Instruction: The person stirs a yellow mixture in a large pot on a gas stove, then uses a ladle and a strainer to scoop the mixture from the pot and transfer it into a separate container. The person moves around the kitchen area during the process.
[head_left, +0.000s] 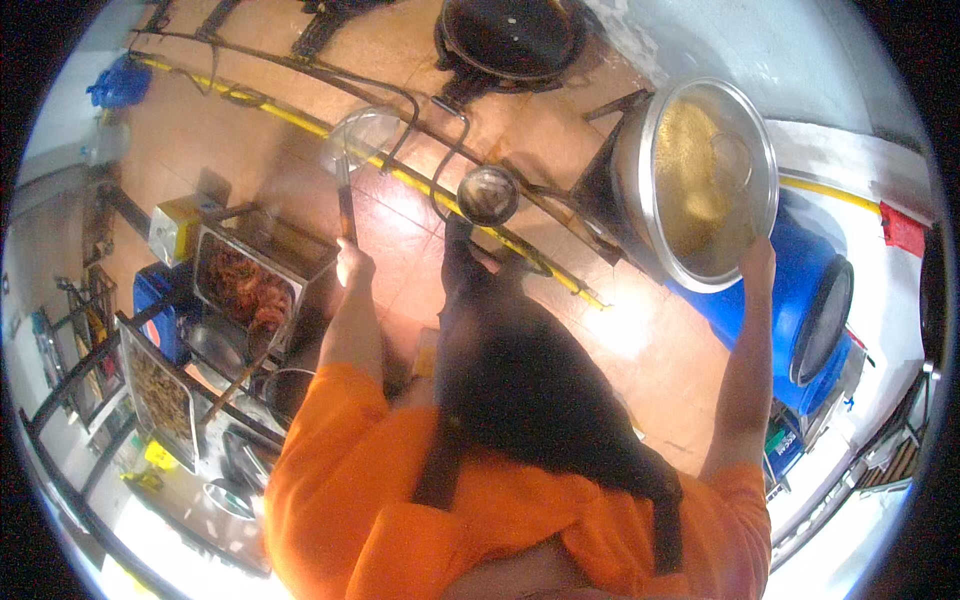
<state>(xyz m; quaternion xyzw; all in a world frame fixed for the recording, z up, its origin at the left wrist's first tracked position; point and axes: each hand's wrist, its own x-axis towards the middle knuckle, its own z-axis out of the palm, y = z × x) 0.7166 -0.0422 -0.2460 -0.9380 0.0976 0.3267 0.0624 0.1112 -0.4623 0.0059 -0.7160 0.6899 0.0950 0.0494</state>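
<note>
My left hand (355, 264) grips the handle of a round skimmer (363, 141), whose wide, pale head is held out over the tiled floor. On the right, my right hand (757, 262) is at the near rim of a large metal pot (660, 232), its fingers partly hidden against the edge. The pot holds yellowish liquid (694, 169) with a shiny surface and appears tilted, though the fisheye lens may exaggerate this. Between my hands, a small round metal vessel (487, 196) is beside a yellow pipe (420, 187).
A blackened wok (514, 37) sits beyond the pipe. Dark hoses (405, 97) run along it. At left are a metal container of reddish-brown food (247, 289) and a tray of brown pieces (159, 390). A blue barrel (795, 300) stands by the pot.
</note>
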